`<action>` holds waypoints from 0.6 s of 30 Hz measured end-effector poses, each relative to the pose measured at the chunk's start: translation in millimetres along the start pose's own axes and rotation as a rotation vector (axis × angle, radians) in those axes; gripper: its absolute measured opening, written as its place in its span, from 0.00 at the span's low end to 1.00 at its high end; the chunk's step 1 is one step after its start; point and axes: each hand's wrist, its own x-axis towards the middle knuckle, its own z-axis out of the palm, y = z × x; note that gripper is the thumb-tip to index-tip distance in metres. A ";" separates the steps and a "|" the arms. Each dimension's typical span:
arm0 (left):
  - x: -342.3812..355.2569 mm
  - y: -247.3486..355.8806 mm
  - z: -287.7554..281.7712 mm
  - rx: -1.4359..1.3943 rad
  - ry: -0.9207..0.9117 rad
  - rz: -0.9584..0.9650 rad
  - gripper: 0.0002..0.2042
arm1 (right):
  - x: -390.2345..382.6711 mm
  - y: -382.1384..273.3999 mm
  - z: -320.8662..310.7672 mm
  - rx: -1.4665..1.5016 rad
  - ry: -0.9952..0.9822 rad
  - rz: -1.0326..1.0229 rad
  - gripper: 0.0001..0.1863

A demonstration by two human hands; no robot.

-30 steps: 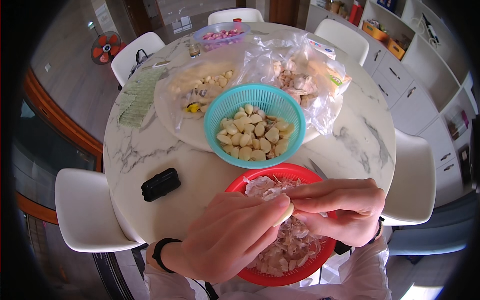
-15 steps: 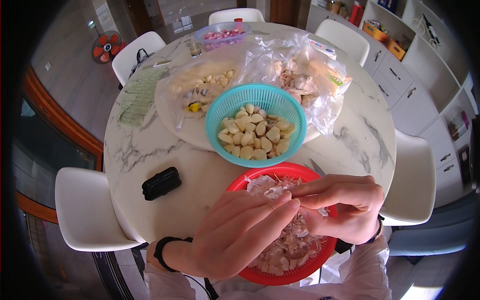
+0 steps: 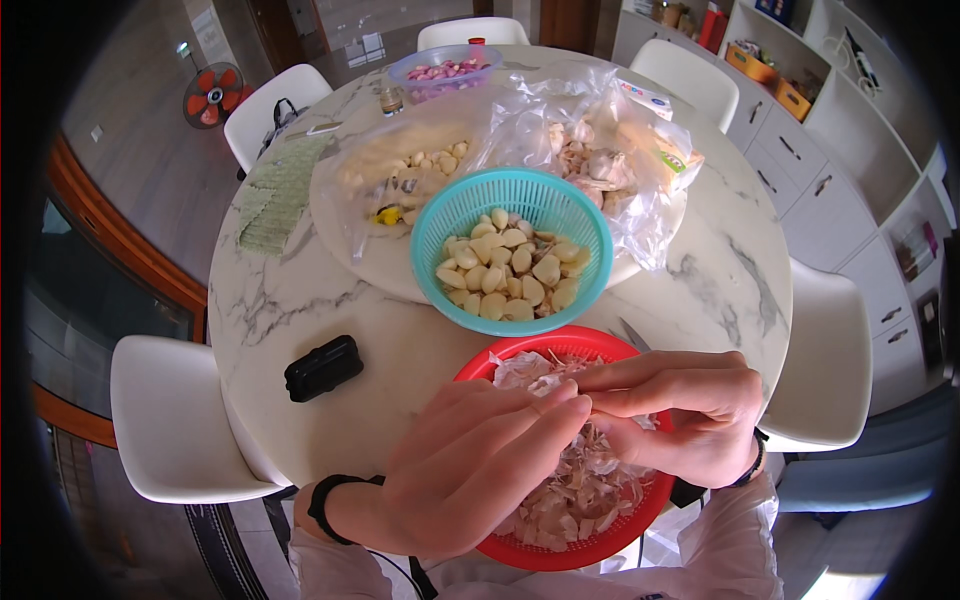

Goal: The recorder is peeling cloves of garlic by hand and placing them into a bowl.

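Note:
Above a red basket [image 3: 655,520] of papery garlic skins [image 3: 590,490], my left hand [image 3: 470,460] and my right hand [image 3: 690,405] meet at the fingertips. Both are closed in a pinch. Whatever lies between the fingers is hidden by them. Just beyond stands a turquoise basket [image 3: 425,240] with many peeled garlic cloves [image 3: 510,265]. It sits partly over the round raised board [image 3: 330,235] in the middle of the table. A knife blade [image 3: 632,335] shows beside the red basket's far right rim, partly covered by my right hand.
Behind the turquoise basket lie a clear bag of peeled cloves [image 3: 430,165] and a plastic bag of garlic bulbs [image 3: 605,165]. A bowl of shallots [image 3: 445,75], a small jar [image 3: 390,100], a green cloth [image 3: 280,195] and a black case [image 3: 323,368] rest on the marble-patterned table [image 3: 270,300].
My left fingertips have shifted slightly left and curled in a little against my right fingertips. The baskets and the other things stay where they were.

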 end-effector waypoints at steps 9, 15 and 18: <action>-0.7 0.5 3.7 0.016 0.023 -0.007 0.20 | 1.2 3.1 0.6 0.047 0.003 0.057 0.09; 0.0 0.3 2.8 -0.021 0.059 -0.005 0.19 | 1.8 2.3 -1.5 0.067 -0.021 0.014 0.08; -0.9 -0.2 2.1 -0.004 0.021 -0.026 0.20 | 1.6 3.2 -2.3 0.062 -0.019 0.016 0.09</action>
